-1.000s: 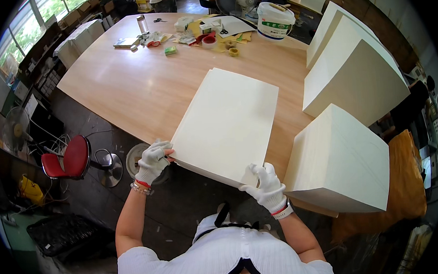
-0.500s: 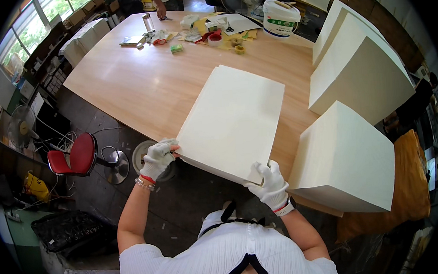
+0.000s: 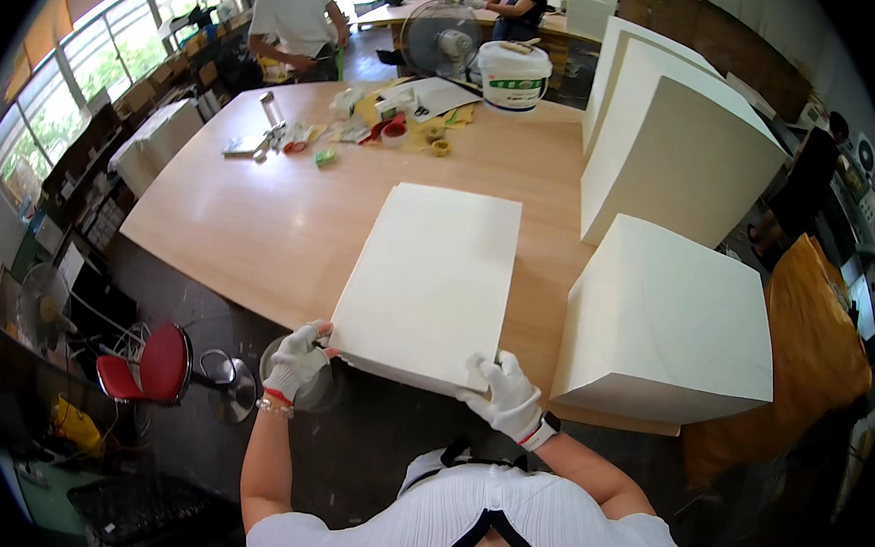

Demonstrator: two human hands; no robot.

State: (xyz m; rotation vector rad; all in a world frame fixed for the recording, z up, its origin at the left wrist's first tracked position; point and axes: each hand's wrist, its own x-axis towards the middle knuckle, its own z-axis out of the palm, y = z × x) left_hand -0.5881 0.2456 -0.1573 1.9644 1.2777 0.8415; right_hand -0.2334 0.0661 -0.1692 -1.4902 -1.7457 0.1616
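Observation:
A thick stack of white paper sheets [image 3: 433, 284] lies on the wooden table, its near edge toward me. Both my hands wear white knit gloves with bare fingertips showing on the left one. My left hand [image 3: 301, 360] is closed at the near left corner, fingers against the stack's edge. At the near right corner, my right hand [image 3: 506, 398] grips the edge, thumb near the top and the other fingers bent; its fingertips are partly hidden. Beside it on the right stands another tall white paper stack [image 3: 665, 310] with a curved top.
More tall white stacks [image 3: 681, 153] stand farther right on the table [image 3: 244, 225]. Tape rolls, scissors and scraps lie at the far side near a white bucket [image 3: 514, 76]. A red stool [image 3: 163, 364] stands left on the floor. Two people are beyond the table.
The view has tilted upward, showing more of the far room and two people. Both hands remain at the stack's near corners, with little visible change in grip.

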